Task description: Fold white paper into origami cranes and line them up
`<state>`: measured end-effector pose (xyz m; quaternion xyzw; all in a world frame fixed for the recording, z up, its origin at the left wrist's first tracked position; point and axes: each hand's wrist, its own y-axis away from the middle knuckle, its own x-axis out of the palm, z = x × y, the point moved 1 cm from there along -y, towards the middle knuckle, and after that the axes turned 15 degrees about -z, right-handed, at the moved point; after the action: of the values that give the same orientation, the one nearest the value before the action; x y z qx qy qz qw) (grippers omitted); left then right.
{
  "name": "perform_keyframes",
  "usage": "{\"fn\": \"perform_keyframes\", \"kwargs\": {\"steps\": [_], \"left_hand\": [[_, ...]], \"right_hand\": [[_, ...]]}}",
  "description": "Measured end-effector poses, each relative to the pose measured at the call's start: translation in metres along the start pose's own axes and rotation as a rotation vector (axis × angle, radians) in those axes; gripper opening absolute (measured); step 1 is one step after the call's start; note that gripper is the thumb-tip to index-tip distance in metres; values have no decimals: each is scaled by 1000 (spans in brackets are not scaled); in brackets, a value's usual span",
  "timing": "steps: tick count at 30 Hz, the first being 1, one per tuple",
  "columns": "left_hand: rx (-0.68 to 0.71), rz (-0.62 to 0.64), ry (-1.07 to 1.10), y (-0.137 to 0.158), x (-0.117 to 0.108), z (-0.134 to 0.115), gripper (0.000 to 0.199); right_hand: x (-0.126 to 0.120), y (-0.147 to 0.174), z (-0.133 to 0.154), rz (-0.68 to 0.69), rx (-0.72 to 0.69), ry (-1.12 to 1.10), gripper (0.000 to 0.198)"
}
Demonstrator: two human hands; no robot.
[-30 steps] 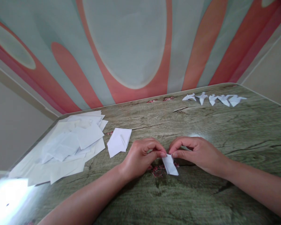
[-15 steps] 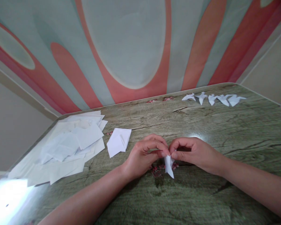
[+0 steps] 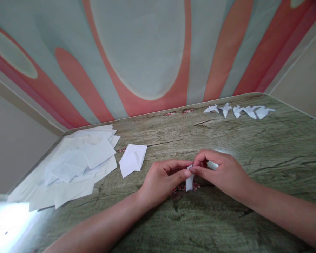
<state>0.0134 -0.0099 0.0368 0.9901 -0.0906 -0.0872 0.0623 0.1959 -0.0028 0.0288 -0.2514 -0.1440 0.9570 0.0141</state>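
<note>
A small piece of folded white paper point(image 3: 189, 183) is pinched between both my hands, just above the wood-grained table point(image 3: 226, 225). My left hand point(image 3: 164, 179) grips its upper left side between thumb and fingers. On the other side, my right hand point(image 3: 218, 172) pinches the top edge with thumb and forefinger. The upper part of the paper is hidden by the fingertips. Left of my hands lie a few white paper squares point(image 3: 130, 163) with a small strip on top.
Loose white sheets point(image 3: 81, 172) form a spread-out pile at the table's left. Several folded paper birds point(image 3: 237, 111) stand in a row near the back right edge. Behind the table rises a wall with a red and grey-blue pattern point(image 3: 155, 102).
The right hand has risen slightly, its fingertips now over the paper's top. Less of the paper shows below the fingers, and its long lower point is no longer visible.
</note>
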Motion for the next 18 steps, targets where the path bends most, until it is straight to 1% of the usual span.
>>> {"fn": "perform_keyframes", "kwargs": {"steps": [2, 4, 6, 8, 10, 13, 18], "left_hand": [[-56, 6, 94, 0, 2, 1, 28], [-89, -53, 128, -2, 2, 3, 30], [-102, -110, 124, -4, 1, 5, 33], [-103, -125, 131, -5, 0, 6, 32], [-101, -130, 129, -6, -1, 6, 28], [-100, -148, 93, -7, -1, 6, 24], [-76, -157, 39, -7, -2, 7, 24]], "right_hand": [[1, 1, 0, -8, -13, -1, 16], [1, 0, -1, -1, 0, -23, 13], [1, -1, -3, -9, 48, -46, 10], [1, -2, -5, -7, 108, -71, 13], [2, -3, -8, 37, 144, -92, 15], [2, -5, -11, 110, 169, -107, 17], [2, -4, -11, 133, 193, -131, 17]]}}
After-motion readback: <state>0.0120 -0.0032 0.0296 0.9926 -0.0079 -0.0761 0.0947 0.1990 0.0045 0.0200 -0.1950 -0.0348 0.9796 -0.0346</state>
